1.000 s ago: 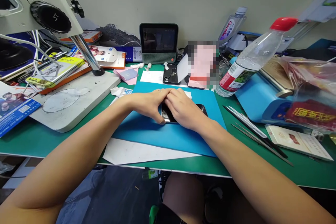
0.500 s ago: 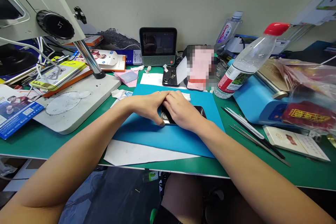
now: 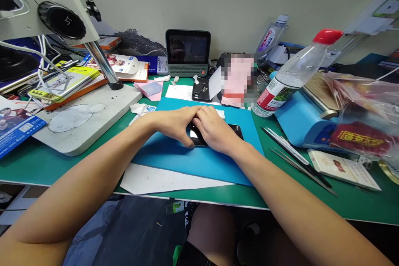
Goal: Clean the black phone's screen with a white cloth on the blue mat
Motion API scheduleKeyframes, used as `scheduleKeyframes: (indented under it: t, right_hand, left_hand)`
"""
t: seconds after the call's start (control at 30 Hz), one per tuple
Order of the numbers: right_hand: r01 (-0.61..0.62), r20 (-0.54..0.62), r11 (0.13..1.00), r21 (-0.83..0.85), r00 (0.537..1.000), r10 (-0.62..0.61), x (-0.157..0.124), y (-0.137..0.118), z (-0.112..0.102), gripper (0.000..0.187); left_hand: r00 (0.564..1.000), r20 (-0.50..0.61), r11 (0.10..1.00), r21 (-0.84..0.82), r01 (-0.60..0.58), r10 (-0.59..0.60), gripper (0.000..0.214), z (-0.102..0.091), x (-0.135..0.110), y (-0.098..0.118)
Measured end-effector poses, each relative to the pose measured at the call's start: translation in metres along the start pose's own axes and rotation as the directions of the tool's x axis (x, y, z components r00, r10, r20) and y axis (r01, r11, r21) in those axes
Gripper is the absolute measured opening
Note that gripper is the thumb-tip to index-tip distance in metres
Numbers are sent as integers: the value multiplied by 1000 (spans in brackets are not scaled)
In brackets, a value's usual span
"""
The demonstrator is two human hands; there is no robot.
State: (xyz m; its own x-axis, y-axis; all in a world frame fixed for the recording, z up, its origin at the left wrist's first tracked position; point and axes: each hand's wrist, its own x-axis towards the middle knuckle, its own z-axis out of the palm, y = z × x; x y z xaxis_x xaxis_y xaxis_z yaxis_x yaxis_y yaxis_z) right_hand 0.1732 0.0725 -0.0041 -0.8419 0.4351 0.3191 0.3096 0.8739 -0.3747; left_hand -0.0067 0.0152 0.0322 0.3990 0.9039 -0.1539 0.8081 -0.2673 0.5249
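Observation:
A black smartphone with a glossy, reflecting face lies flat on a blue mat. Round its left end curves my left hand, the thumb at the near edge and the fingers towards the far edge. My right hand lies across the phone's middle, its fingers bent over the far side and touching my left fingers. Both hands are closed on the phone; their fingertips are partly hidden. The phone's right end shows beyond my right wrist. Just behind my right hand is a crumpled white tissue.
At left stands a microscope base with its post. Tweezers, a pen-like tool and a cigarette box lie right. A tilted red-capped bottle leans by a blue machine. A small screen stands behind.
The camera view has shifted slightly, so the surroundings sit a little further left. Both hands keep nearly the same hold on the phone.

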Motion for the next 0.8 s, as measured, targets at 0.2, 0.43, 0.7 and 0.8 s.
scheduleKeyframes:
  t: [0.2,0.43,0.7,0.8]
  right_hand:
    - [-3,-6,1000,23,1000,3,0,1,1,21]
    - [-3,-11,999,50,1000,3,0,2,0,20]
    - [3,-22,997,82,1000,-1,0,4,1,20]
    - [0,-25,996,94,1000,3,0,4,0,20]
  left_hand:
    - [1000,-11,1000,-12,-23,23,84,1,0,-1]
    - [999,-19,999,-29,-42,41,81,2,1,-3]
    - [998,-23,998,-18,-55,54,83,1,1,-2]
    - [999,-24,999,-28,-44,43,79,1,0,-3]
